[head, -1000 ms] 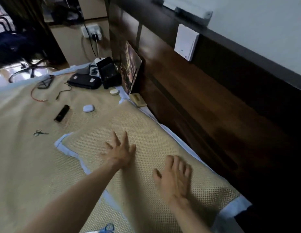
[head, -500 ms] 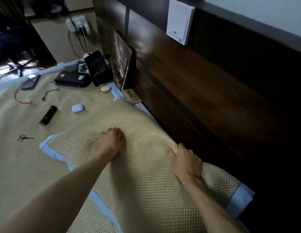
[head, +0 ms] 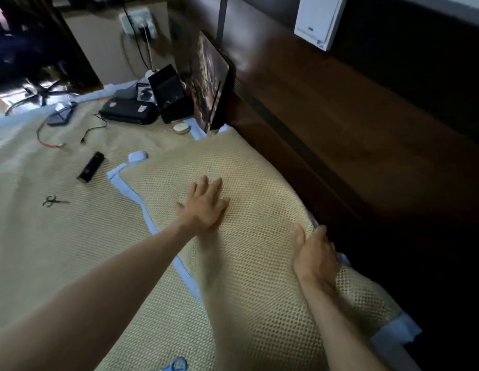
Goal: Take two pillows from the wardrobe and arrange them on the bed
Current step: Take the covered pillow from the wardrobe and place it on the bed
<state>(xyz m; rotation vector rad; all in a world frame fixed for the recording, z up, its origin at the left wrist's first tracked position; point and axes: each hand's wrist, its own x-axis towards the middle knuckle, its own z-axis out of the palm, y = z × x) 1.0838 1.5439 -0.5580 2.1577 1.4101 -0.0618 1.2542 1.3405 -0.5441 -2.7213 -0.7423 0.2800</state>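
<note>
A pillow with a beige mesh cover and pale blue edging lies flat on the bed, along the dark wooden headboard. My left hand rests flat on its middle, fingers spread. My right hand lies on the pillow's far edge next to the headboard, thumb out, fingers bent over that edge. A second pillow is not visible.
At the bed's far end lie a black case, a black box, a leaning tablet, a small round tin, cables, a black remote and small scissors. Blue-handled scissors lie at the near edge.
The left hand has gone from curled to flat and spread on the pillow. The right hand has slid toward the pillow's headboard edge. The pillow's far end now reaches the tablet.
</note>
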